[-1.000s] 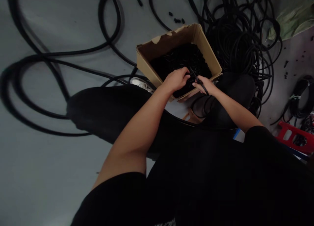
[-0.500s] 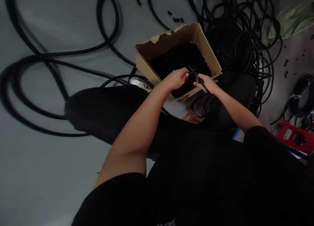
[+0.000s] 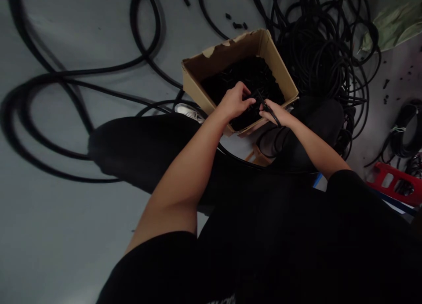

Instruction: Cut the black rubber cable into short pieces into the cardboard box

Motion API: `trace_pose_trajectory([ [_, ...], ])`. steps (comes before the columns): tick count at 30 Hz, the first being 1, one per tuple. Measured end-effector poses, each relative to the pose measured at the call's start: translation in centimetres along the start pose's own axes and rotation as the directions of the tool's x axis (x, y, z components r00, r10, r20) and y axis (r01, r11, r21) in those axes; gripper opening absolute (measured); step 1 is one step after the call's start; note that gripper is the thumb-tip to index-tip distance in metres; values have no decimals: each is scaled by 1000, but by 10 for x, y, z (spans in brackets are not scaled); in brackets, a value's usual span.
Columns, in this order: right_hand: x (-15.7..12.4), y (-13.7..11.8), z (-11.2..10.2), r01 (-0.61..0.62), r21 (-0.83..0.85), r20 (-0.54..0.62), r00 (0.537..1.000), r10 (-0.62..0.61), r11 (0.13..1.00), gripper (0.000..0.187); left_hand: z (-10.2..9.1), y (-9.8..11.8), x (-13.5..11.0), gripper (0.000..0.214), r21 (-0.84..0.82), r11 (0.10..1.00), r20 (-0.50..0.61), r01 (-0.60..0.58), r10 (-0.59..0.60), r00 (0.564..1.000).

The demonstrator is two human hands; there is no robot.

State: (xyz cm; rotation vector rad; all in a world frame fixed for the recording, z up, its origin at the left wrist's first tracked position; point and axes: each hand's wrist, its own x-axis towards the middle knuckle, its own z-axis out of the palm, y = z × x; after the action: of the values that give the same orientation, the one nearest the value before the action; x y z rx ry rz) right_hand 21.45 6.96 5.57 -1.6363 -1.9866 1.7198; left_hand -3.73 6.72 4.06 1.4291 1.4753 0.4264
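Observation:
My right hand (image 3: 273, 112) is closed round black-handled scissors (image 3: 264, 105), whose blades point up and to the left over the cardboard box (image 3: 284, 66). Just left of the blades is my left hand (image 3: 235, 102), with thumb and forefinger curled round what looks like a small black piece (image 3: 252, 95). Its outline merges with the dark contents behind it. Many small black pieces (image 3: 245, 73) fill the lower part of the box, which stands open between my legs.
Thick black cable or hose (image 3: 99, 70) loops across the grey floor on the left. A tangled black pile (image 3: 316, 53) lies beyond the box. Short black bits (image 3: 237, 26) are scattered on the floor. At right are a red plastic stool (image 3: 397, 181) and a tied coil (image 3: 407, 135).
My left thumb and forefinger have parted from a tight pinch, and that hand has turned slightly. The scissors have shifted a little, with their tips nearer the left fingers.

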Motion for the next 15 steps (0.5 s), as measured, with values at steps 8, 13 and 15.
trace_pose_trajectory([
  [8,-6,-13,-1,-49,-65,37,998,51,997,22,1,-3,-2,58,10,995,-17,-97,97,995],
  [13,-7,-15,-2,-89,-79,-39,995,86,993,22,-1,3,-5,56,16,996,-8,-84,84,996],
  [15,-7,-16,-2,-81,-88,-72,995,74,993,21,-2,4,-6,52,31,998,-3,-49,49,999],
])
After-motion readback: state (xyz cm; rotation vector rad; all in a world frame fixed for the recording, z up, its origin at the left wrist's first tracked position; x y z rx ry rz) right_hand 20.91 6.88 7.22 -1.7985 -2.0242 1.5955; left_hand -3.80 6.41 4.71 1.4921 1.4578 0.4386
